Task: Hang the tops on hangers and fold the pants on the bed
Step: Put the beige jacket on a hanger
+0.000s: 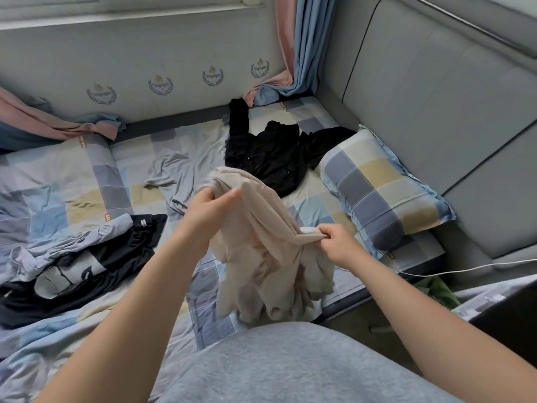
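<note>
- L hand (213,206) raised over bed (125,158), fingers pinched shut on upper bunched edge of beige top (261,245).
- R hand (334,242) lower and to the right of L, fist closed on a gathered fold of same top; small white bit shows at the grip, cannot tell what it is.
- Top hangs between both grips, held up off bed; fabric stretched from L pinch down to R fist, rest drapes in loose folds below both hands, lower end near the person's grey-clad front.
- Cannot tell which part of top (neck, hem, sleeve) each hand holds.
- Black garment (270,152) lies crumpled on bed beyond the grips, far side, just past L hand; apart from beige top.
- Grey garment (174,173) flat on bed, beyond and left of L hand.
- Blue shirt (72,245) and dark printed tee (87,271) heaped together on bed, well left of L forearm; shirt overlaps tee.
- Pillow (383,190) right of and beyond R hand, against padded headboard (436,97).
- White cable (465,269) runs right of R wrist, at bed edge.
- Curtain (293,53) hangs at far corner, well beyond both grips.
</note>
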Available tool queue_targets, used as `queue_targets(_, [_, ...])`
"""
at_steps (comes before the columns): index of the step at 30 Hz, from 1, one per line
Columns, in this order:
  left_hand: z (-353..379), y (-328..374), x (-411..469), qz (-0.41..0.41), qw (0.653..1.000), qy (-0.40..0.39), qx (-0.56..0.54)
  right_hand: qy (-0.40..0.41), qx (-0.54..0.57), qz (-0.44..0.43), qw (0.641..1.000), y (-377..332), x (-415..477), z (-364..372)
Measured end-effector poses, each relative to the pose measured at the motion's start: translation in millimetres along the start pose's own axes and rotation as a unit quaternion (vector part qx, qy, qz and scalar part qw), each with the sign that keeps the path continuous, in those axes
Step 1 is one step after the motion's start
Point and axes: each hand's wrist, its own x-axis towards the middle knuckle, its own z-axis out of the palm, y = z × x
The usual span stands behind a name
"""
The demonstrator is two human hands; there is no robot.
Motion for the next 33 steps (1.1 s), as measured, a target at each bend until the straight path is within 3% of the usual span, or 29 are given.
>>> queue_targets(5, [20,-19,-6,-0.009,0.986,-0.066,0.151,0.067,0.143,-0.051,0.986,-44,-3,-26])
queue_targets(10, [47,-47,-8,0.0,0.963,-0.144,0.228,0.057,0.292,-0.085,0.951,-86,-14,-37])
queue_targets(18, [59,-75,-3,0.026,0.961,-0.06,0.267,0.012,0.466,-0.073,0.882,-104,-19,-53])
queue_targets(22, [53,-69,-4,0.095,0.968,-0.046,0.225,0.068,0.509,-0.048,0.857,-98,-13,-61])
queue_targets(25, [44,-59,-5,0.111,0.983,-0.03,0.143,0.145,0.456,0.007,0.878,-82,-2,-69])
queue_targets(28, [37,-48,-6,0.106,0.992,-0.002,0.065,0.151,0.323,0.04,0.933,-66,1,-67])
queue_targets(30, [36,-42,-6,0.103,0.994,0.002,0.031,0.127,0.284,0.027,0.95,-60,-3,-56])
queue_targets(33, [36,-38,-7,0.091,0.996,-0.001,-0.017,0.017,0.278,0.063,0.958,-52,-13,-26])
